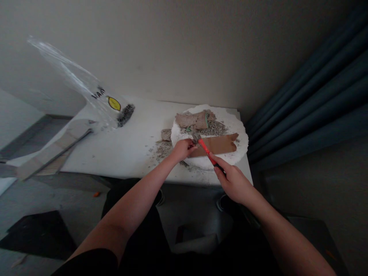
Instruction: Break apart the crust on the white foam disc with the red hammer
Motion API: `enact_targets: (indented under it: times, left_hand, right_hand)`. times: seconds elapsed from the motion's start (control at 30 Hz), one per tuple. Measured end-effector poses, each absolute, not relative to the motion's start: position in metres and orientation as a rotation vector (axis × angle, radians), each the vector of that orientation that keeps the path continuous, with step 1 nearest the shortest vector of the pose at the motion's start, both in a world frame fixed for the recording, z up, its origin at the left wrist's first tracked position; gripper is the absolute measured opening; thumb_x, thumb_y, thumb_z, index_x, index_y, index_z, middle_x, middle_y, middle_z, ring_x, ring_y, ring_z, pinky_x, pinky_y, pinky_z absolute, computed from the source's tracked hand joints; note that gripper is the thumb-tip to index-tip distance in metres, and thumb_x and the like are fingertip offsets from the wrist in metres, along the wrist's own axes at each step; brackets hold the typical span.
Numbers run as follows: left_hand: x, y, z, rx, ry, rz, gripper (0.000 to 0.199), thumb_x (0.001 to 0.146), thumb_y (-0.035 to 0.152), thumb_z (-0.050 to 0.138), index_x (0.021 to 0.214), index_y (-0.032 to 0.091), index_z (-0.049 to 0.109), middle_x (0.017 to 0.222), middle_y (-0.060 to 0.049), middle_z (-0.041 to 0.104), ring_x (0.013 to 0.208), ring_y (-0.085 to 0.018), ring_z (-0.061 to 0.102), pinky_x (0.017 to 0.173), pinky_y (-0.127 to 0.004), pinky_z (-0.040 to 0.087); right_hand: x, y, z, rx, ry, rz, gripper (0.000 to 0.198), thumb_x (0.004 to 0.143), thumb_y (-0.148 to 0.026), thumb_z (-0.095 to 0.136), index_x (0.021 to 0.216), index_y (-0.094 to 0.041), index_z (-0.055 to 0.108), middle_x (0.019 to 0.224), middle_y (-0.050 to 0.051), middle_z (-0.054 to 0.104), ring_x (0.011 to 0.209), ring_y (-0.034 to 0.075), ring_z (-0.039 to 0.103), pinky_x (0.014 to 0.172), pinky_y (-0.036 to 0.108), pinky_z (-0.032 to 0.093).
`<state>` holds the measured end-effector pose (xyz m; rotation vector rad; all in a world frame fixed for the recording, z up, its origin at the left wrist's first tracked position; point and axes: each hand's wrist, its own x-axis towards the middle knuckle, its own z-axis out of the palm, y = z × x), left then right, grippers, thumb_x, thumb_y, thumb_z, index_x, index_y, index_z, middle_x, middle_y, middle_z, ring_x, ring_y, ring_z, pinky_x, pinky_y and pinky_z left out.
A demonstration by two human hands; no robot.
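The red-handled hammer (204,148) sits in the closed grip of the right hand (234,182), its head (196,137) ahead and left, beside the left hand (183,149), whose hold I cannot make out. That hand is best kept clear; a brown strip (221,144) lies just beyond the right grip.

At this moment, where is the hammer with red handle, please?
In the head view, the red-handled hammer is right of centre, gripped in the right hand, its head close to the left hand, by the flat brown strip.
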<state>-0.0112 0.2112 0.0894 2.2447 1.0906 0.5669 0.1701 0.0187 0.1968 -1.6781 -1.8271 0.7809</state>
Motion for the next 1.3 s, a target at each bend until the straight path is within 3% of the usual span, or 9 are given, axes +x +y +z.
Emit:
enact_targets:
  times: [0.13, 0.5, 0.6, 0.73, 0.97, 1.17, 1.3]
  left_hand:
    - [-0.011, 0.210, 0.091, 2.204, 1.080, 0.566, 0.018, 0.083, 0.033, 0.065, 0.079, 0.016, 0.068, 0.078, -0.003, 0.067, 0.065, -0.012, 0.054, 0.064, -0.027, 0.040]
    - [-0.008, 0.213, 0.086, 2.057, 1.065, 0.617, 0.016, 0.078, 0.029, 0.068, 0.072, 0.016, 0.063, 0.076, -0.001, 0.060, 0.066, -0.011, 0.054, 0.065, -0.026, 0.043]
    - [-0.013, 0.216, 0.089, 2.061, 1.115, 0.594, 0.019, 0.075, 0.031, 0.072, 0.083, 0.015, 0.066, 0.079, -0.002, 0.061, 0.069, -0.013, 0.055, 0.066, -0.027, 0.044]
    - [-0.023, 0.221, 0.098, 2.045, 1.147, 0.556, 0.039, 0.073, 0.033, 0.073, 0.106, 0.016, 0.065, 0.089, -0.003, 0.066, 0.069, -0.012, 0.055, 0.065, -0.027, 0.045]
    - [-0.028, 0.222, 0.101, 2.124, 1.196, 0.482, 0.035, 0.075, 0.017, 0.057, 0.108, 0.015, 0.069, 0.094, -0.006, 0.070, 0.074, -0.014, 0.059, 0.074, -0.029, 0.049]
    - [-0.026, 0.223, 0.096, 2.144, 1.232, 0.430, 0.037, 0.076, 0.018, 0.056, 0.110, 0.015, 0.069, 0.095, -0.007, 0.070, 0.075, -0.015, 0.060, 0.074, -0.029, 0.049]
    - [-0.029, 0.224, 0.095, 2.124, 1.238, 0.464, 0.036, 0.075, 0.016, 0.055, 0.109, 0.016, 0.068, 0.090, -0.005, 0.068, 0.075, -0.015, 0.059, 0.074, -0.029, 0.049]
  right_hand:
    - [0.170, 0.017, 0.197, -1.698, -1.814, 0.781, 0.054, 0.099, -0.028, 0.042, 0.153, -0.024, 0.041, 0.132, 0.013, 0.066, 0.108, 0.028, 0.067, 0.094, 0.043, 0.049]
    - [0.171, 0.017, 0.199, -1.695, -1.804, 0.781, 0.053, 0.100, -0.028, 0.042, 0.153, -0.024, 0.041, 0.131, 0.013, 0.066, 0.111, 0.028, 0.066, 0.096, 0.044, 0.049]
    - [0.173, 0.017, 0.200, -1.687, -1.813, 0.815, 0.052, 0.100, -0.027, 0.042, 0.152, -0.023, 0.043, 0.131, 0.013, 0.066, 0.111, 0.028, 0.066, 0.096, 0.044, 0.049]
    - [0.175, 0.015, 0.202, -1.659, -1.802, 0.812, 0.053, 0.100, -0.027, 0.042, 0.153, -0.024, 0.041, 0.131, 0.012, 0.066, 0.111, 0.026, 0.066, 0.097, 0.043, 0.049]
    - [0.171, 0.021, 0.190, -1.701, -1.855, 0.793, 0.051, 0.099, -0.026, 0.041, 0.150, -0.023, 0.045, 0.122, 0.013, 0.071, 0.105, 0.028, 0.068, 0.091, 0.042, 0.051]
    - [0.169, 0.017, 0.195, -1.719, -1.857, 0.767, 0.054, 0.100, -0.026, 0.040, 0.154, -0.024, 0.039, 0.118, 0.013, 0.072, 0.099, 0.028, 0.070, 0.086, 0.040, 0.052]
    - [0.168, 0.018, 0.193, -1.723, -1.904, 0.792, 0.054, 0.099, -0.025, 0.041, 0.153, -0.025, 0.041, 0.122, 0.012, 0.071, 0.106, 0.029, 0.068, 0.090, 0.041, 0.050]
